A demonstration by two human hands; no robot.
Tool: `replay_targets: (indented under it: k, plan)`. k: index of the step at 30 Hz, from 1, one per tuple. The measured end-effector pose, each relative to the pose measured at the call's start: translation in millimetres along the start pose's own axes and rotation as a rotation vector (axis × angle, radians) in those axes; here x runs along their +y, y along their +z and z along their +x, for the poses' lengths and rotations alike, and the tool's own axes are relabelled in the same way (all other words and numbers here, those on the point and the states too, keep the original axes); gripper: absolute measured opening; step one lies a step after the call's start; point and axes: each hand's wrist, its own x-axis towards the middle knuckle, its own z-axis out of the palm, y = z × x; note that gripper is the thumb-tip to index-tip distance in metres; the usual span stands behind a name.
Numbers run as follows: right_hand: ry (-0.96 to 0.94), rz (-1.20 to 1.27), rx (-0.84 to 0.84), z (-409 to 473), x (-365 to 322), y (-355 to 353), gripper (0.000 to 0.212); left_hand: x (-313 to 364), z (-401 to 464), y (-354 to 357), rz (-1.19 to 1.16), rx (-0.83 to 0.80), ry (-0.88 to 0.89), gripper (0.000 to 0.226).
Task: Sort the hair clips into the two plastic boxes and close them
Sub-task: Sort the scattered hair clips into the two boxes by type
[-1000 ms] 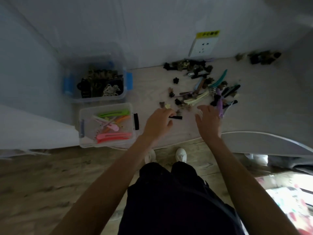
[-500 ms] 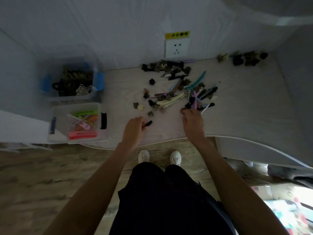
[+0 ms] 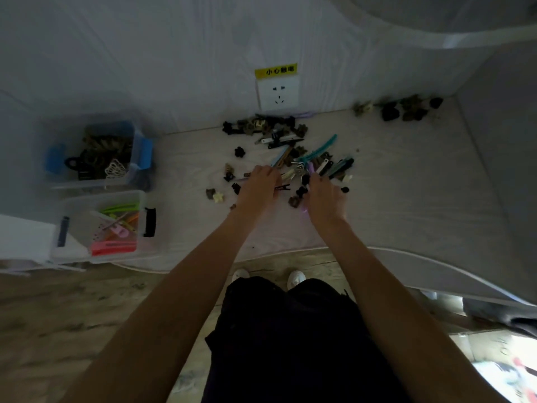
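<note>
A pile of mixed hair clips (image 3: 293, 149) lies on the pale table under the wall. My left hand (image 3: 259, 189) reaches into its near side and pinches a small black clip (image 3: 282, 187). My right hand (image 3: 326, 197) is closed beside it around a long purple clip (image 3: 310, 169) that sticks out past my fingers. At the left stand two clear boxes without lids. The far box (image 3: 139, 173) with blue latches holds dark claw clips. The near box (image 3: 75, 205) with black latches holds long coloured clips.
More dark claw clips (image 3: 406, 109) lie at the back right by the wall. A wall socket (image 3: 278, 93) with a yellow label sits above the pile. The table's curved front edge (image 3: 290, 251) runs just in front of my shoes and the wooden floor.
Both hands have moved forward into the pile. The left hand still carries the black clip; the right hand has closed on the purple clip.
</note>
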Motion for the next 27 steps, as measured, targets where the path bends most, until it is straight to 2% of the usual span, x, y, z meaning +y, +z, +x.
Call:
replay_targets:
  k: [4,9,12,14,16,18,21,25,27]
  plan:
    - [-0.01,-0.006,0.09,9,8,-1,0.032,-2,8,4,0.179,-0.014,-0.051,0.032]
    - [0.002,0.326,0.039,17,23,-4,0.03,-5,18,3,0.199,-0.021,-0.112,0.037]
    - [-0.008,0.488,0.039,19,36,-9,0.028,-9,22,2,0.191,-0.032,-0.094,0.035]
    - [-0.045,0.526,0.061,20,50,-15,0.008,-10,21,1,0.209,-0.004,-0.063,0.031]
    - [-0.096,0.557,0.077,17,63,-21,0.014,-11,17,2,0.329,0.039,0.03,0.029]
    - [-0.163,0.492,0.093,13,76,-25,0.014,-11,17,4,0.416,0.057,0.09,0.026]
    - [-0.223,0.329,0.029,7,84,-24,0.022,-12,17,7,0.439,0.02,0.121,0.018]
    - [-0.353,0.21,-0.099,1,81,-16,0.02,-9,16,7,0.533,-0.028,0.074,0.022]
    - [-0.415,0.136,-0.097,2,81,-14,0.019,-8,16,9,0.524,-0.052,0.074,0.028]
